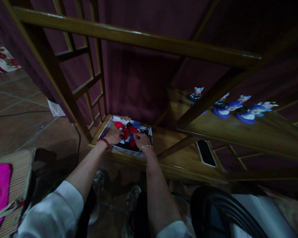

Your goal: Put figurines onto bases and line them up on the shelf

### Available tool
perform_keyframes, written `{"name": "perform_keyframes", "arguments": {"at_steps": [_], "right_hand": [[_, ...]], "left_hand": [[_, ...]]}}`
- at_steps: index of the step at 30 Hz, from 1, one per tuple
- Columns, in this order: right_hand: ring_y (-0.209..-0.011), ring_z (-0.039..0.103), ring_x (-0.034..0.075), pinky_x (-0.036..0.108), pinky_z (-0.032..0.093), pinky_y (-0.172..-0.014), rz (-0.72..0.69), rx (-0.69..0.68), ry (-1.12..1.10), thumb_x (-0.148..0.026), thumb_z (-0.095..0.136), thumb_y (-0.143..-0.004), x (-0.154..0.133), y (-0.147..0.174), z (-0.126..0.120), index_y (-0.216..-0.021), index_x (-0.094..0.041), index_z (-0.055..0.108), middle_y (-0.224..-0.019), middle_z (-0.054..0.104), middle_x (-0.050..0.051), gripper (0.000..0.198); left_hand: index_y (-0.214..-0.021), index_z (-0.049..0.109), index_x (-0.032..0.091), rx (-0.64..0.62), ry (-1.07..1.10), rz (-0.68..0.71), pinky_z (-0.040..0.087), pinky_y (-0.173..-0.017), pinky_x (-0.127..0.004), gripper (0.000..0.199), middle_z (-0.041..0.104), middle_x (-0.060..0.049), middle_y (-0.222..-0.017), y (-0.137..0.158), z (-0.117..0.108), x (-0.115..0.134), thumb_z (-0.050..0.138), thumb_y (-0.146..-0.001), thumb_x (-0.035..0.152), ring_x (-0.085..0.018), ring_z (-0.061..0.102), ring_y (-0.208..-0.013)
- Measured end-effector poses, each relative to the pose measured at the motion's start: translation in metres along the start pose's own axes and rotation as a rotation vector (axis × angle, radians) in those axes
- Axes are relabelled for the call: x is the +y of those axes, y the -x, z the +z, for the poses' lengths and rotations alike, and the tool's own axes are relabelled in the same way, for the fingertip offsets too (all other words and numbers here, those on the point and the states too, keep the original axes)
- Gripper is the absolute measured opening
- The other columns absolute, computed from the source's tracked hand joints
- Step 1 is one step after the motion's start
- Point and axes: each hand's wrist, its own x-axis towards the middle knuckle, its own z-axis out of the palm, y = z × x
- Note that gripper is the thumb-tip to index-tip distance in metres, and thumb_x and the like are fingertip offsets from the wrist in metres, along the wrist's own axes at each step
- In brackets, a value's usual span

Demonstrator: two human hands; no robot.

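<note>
A shallow cardboard box with pale sides sits on the low wooden shelf. Inside lies a jumble of small red, blue, purple and black pieces, among them a red round piece and a blue round piece. My left hand, with a red bead bracelet at the wrist, reaches in from the left, fingers curled beside red pieces. From the right, my right hand, wearing a silver bangle, dips in near a purple piece, its fingers bent together. What either hand's fingertips grip is too small to make out.
Several small figurines on blue or dark bases stand on a higher wooden shelf at right. A phone-like dark slab lies on the low shelf. Wooden bars cross above; a cable runs along the floor.
</note>
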Motion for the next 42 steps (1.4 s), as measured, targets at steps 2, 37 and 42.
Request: {"name": "perform_keyframes", "arguments": {"at_steps": [2, 37, 42], "right_hand": [[-0.089, 0.058, 0.013, 0.019, 0.041, -0.077, -0.009, 0.003, -0.001, -0.024, 0.044, -0.077, 0.000, 0.000, 0.000, -0.091, -0.022, 0.065, -0.095, 0.065, 0.002, 0.025], [-0.087, 0.059, 0.011, 0.019, 0.042, -0.077, 0.026, 0.025, -0.089, -0.024, 0.045, -0.079, 0.003, 0.000, -0.004, -0.098, -0.024, 0.062, -0.094, 0.066, 0.000, 0.026], [-0.086, 0.059, 0.011, 0.018, 0.042, -0.075, 0.021, 0.045, -0.067, -0.025, 0.044, -0.079, 0.002, 0.001, -0.006, -0.099, -0.023, 0.062, -0.094, 0.066, 0.001, 0.027]], "left_hand": [[-0.095, 0.063, 0.019, -0.034, -0.082, 0.048, 0.037, -0.083, -0.027, 0.033, 0.063, -0.007, -0.096, 0.002, 0.001, 0.002, 0.040, -0.072, 0.014, -0.019, 0.055, -0.091], [-0.125, 0.037, 0.012, 0.126, 0.110, -0.047, 0.038, -0.078, -0.025, 0.051, 0.059, -0.011, -0.103, 0.000, 0.007, 0.025, 0.039, -0.075, 0.021, -0.019, 0.053, -0.095], [-0.091, 0.062, 0.014, 0.101, 0.239, -0.022, 0.041, -0.064, -0.020, 0.031, 0.064, -0.004, -0.080, -0.004, 0.012, 0.024, 0.038, -0.072, 0.015, -0.014, 0.056, -0.074]]}}
